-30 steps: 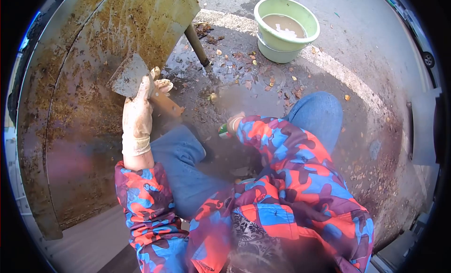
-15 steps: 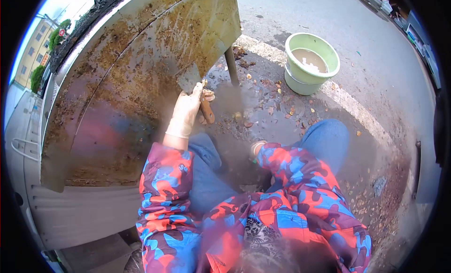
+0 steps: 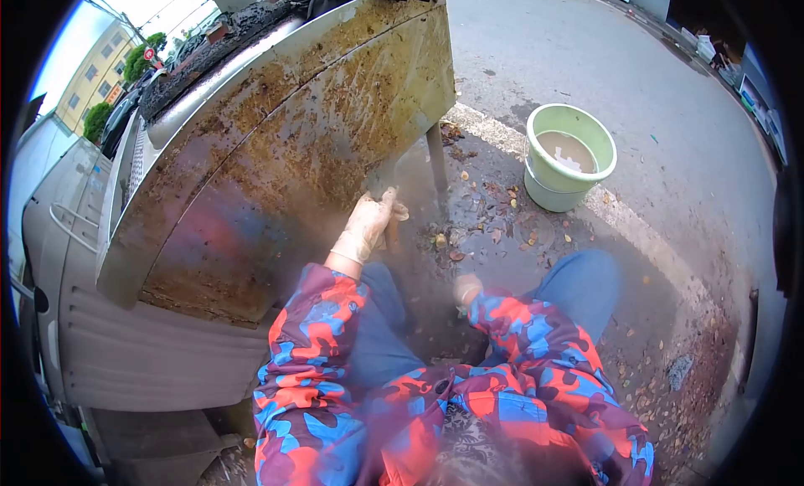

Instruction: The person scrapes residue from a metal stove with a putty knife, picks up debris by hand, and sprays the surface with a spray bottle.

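My left hand (image 3: 368, 222), in a pale thin glove, is wrapped round the wooden handle of a scraper (image 3: 392, 235). The scraper's blade is blurred against the lower right part of a metal panel (image 3: 310, 134) covered in brown grime. My right hand (image 3: 467, 289), blurred and also pale, is low above the wet ground in front of my right knee. Its fingers are too smeared to make out, and nothing can be clearly seen in it.
A light green bucket (image 3: 557, 193) of murky water stands beyond my right knee, beside a white painted line (image 3: 645, 235). Fallen leaves (image 3: 502, 201) lie on the wet ground. A metal leg (image 3: 437, 159) supports the panel. Grey ribbed plastic (image 3: 151, 352) is at the left.
The view has shifted, so the panel and bucket appear lower and further right. My left hand still holds the scraper, whose blade now shows less clearly against the panel.
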### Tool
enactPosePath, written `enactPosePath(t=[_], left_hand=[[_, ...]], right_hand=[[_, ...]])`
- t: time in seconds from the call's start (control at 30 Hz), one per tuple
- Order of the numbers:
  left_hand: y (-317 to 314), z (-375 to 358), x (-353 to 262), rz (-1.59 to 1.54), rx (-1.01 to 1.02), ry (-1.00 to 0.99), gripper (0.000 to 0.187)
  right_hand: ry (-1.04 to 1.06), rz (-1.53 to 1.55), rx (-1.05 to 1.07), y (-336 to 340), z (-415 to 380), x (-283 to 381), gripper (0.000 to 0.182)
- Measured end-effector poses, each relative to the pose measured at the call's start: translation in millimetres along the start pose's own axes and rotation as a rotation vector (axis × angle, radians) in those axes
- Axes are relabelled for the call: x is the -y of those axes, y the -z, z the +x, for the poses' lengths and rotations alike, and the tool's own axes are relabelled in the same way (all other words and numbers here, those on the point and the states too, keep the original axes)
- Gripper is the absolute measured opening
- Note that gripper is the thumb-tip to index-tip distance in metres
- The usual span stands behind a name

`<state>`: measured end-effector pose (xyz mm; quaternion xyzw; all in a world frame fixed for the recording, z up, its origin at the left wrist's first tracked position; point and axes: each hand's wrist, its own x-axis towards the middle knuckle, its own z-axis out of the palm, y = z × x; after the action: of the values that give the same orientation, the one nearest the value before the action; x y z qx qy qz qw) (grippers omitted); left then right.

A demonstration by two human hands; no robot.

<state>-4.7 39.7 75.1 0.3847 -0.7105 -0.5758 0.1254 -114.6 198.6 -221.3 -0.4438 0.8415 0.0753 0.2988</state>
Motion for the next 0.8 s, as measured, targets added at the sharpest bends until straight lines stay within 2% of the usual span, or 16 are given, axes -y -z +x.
enactPosePath(t=[0.03, 0.07, 0.13, 0.17, 0.2, 0.27, 0.3, 0.33, 0.47, 0.53, 0.6, 0.63, 0.8], left_hand=[[-1, -4, -4, 0.053, -0.023, -0.031, 0.042], [-1, 0, 1, 0.055, -0.023, -0.035, 0.042], [1, 12, 17, 0.011, -0.015, -0.099, 0.043], [0, 9, 14, 0.012, -0.015, -0.100, 0.043], [-2, 5, 7, 0.034, -0.038, -0.074, 0.042], [0, 4, 7, 0.058, -0.065, -0.046, 0.042], [3, 9, 14, 0.109, -0.006, -0.125, 0.042], [4, 12, 18, 0.159, 0.053, -0.202, 0.041], [-1, 7, 14, 0.134, 0.042, -0.190, 0.040], [-6, 0, 7, 0.022, -0.005, -0.078, 0.039], [-8, 1, 13, 0.063, -0.012, -0.080, 0.038], [-8, 3, 21, 0.106, -0.013, -0.083, 0.036], [-29, 18, 78, -0.189, -0.146, 0.080, 0.017]], right_hand=[[0.023, 0.045, -0.172, -16, 9, -2, 0.023], [0.022, 0.047, -0.176, -31, 19, -1, 0.023], [-0.126, 0.213, -0.259, -65, 51, -6, 0.020], [-0.060, 0.190, -0.168, -41, 24, -5, 0.020], [-0.058, 0.190, -0.170, -37, 19, -6, 0.020], [-0.164, 0.198, 0.027, -40, 11, -12, 0.020], [-0.011, -0.025, 0.382, -54, 32, -24, 0.020], [-0.008, -0.028, 0.382, -63, 40, -25, 0.020], [0.246, -0.078, 0.097, -89, 48, -24, 0.025], [0.311, -0.096, 0.029, -90, 46, -26, 0.026], [-0.022, 0.179, -0.044, -54, 25, -20, 0.029], [-0.074, 0.246, -0.046, -6, -12, -10, 0.032], [0.058, 0.300, -0.025, 110, -64, 6, 0.032]])
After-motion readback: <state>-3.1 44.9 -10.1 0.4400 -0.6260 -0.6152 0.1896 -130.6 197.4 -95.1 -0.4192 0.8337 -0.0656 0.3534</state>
